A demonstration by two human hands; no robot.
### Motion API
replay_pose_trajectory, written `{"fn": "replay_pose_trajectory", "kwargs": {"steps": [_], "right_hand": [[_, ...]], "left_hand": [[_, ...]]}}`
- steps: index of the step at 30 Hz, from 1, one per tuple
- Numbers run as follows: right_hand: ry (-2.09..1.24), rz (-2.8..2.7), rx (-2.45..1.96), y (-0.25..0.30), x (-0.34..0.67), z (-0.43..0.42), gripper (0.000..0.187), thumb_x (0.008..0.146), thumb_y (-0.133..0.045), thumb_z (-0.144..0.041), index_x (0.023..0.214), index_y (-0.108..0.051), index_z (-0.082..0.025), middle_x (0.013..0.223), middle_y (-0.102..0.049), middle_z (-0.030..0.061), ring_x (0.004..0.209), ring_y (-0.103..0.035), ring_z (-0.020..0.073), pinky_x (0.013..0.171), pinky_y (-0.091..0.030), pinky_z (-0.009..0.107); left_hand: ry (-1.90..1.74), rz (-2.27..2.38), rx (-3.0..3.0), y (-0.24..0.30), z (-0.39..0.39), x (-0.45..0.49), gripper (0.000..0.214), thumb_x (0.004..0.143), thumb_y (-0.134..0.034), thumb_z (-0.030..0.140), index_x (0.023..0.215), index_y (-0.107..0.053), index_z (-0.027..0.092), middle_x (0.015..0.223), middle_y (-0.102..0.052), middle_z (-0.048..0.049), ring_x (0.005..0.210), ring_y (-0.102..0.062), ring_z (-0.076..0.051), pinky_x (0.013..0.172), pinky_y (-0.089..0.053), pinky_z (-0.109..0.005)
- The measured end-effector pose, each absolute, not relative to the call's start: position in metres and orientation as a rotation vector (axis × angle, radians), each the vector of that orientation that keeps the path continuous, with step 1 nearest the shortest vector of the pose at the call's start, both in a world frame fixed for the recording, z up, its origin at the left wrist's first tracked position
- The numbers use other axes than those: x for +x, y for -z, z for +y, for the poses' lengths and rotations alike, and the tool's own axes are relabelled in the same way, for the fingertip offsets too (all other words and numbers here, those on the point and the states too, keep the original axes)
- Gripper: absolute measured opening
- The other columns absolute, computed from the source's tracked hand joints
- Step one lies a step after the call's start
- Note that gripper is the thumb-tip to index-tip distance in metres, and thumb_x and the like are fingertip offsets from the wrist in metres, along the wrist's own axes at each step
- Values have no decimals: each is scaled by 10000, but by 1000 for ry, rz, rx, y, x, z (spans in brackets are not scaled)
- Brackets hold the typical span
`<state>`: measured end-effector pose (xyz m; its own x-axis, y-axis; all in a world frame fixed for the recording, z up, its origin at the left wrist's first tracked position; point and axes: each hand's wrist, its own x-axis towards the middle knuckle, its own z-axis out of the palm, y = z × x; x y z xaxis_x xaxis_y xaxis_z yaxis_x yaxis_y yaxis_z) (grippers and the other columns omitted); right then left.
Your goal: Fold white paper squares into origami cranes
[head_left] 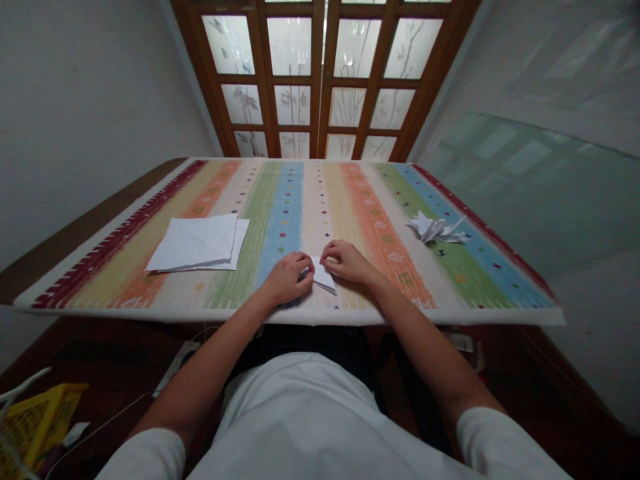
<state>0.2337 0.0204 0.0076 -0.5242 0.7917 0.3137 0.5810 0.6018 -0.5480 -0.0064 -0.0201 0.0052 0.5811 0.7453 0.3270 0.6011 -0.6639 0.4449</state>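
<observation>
A small piece of folded white paper (324, 277) lies near the table's front edge, between my two hands. My left hand (289, 277) is closed with its fingertips on the paper's left side. From the upper right, my right hand (347, 261) pinches the paper's top edge with bent fingers. The fingers hide part of the folds. Off to the left rests a stack of white paper sheets (195, 241), its edges not quite aligned. On the right side sits a cluster of folded white paper cranes (434, 228).
A striped, multicoloured tablecloth (265, 220) covers the table. Behind it stand wooden doors (320, 80) with glass panes. A glass panel (540, 180) leans at the right wall. Below on the left is a yellow plastic basket (43, 423) near some cables.
</observation>
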Motion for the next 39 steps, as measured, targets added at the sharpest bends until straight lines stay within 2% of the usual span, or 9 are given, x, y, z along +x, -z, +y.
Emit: {"fn": "replay_pose_trajectory", "kwargs": {"steps": [2,6,10,14,17,23,29,35,39], "right_hand": [[-515,-2311,-1041,-9,235,20,147,872,-723,-121,874,-846,-203,1016,-761,95,997,-694,248,983,-534,402],[-576,-2340,-881,-11,238,19,259,879,-671,-78,975,-857,-231,1158,-769,95,1112,-707,249,1064,-532,419],[-710,-2341,-866,-10,238,19,150,887,-769,-192,1003,-854,-234,1118,-779,83,973,-724,227,899,-579,354],[-746,-2299,-927,-11,238,19,101,915,-801,-295,958,-840,-212,986,-775,69,857,-698,199,810,-542,317],[-751,-2288,-926,-14,239,17,133,934,-780,-313,983,-833,-202,970,-776,72,841,-684,191,802,-522,309],[-798,-2257,-995,-13,234,17,186,921,-786,-333,1027,-825,-184,944,-781,70,794,-664,184,745,-492,292],[-512,-2192,-1292,-4,219,21,120,976,-721,-258,1010,-797,-172,897,-740,70,804,-638,200,784,-469,317],[-321,-2186,-1386,3,215,23,91,939,-780,-282,930,-767,-192,1065,-701,119,1021,-644,263,945,-471,398],[-552,-2135,-1302,4,217,25,137,898,-786,-304,901,-697,-200,953,-702,65,895,-633,223,877,-486,373]], "left_hand": [[-743,1136,2521,-3,-18,-6,164,936,-586,166,992,-735,203,1118,-720,-112,1087,-665,-293,1038,-540,-475],[-833,1228,2492,1,-13,-9,174,949,-576,130,987,-732,196,1167,-715,-127,1151,-645,-303,1063,-529,-490],[-856,1267,2402,3,-11,-13,299,865,-551,44,1077,-707,187,1107,-725,-117,1105,-656,-297,1044,-541,-485],[-876,1282,2333,1,-12,-13,484,751,-569,21,1201,-659,174,1108,-734,-117,1071,-669,-300,1019,-552,-473],[-897,1283,2270,0,-13,-13,470,806,-574,60,1255,-629,187,1115,-743,-109,1076,-681,-292,1035,-550,-473],[-938,1323,2195,4,-8,-11,217,1029,-515,206,1218,-622,210,1101,-760,-110,1089,-702,-287,1039,-547,-479],[-1001,1324,2150,12,0,-8,377,1013,-541,110,1375,-513,211,1116,-735,-100,950,-722,-229,953,-577,-410],[-1033,1409,2258,13,0,-7,184,960,-595,52,1075,-639,189,1179,-646,-111,1036,-686,-228,997,-570,-404],[-944,1407,2302,10,-2,-6,145,990,-590,116,1002,-713,191,1079,-660,-94,996,-673,-234,982,-570,-408]]}}
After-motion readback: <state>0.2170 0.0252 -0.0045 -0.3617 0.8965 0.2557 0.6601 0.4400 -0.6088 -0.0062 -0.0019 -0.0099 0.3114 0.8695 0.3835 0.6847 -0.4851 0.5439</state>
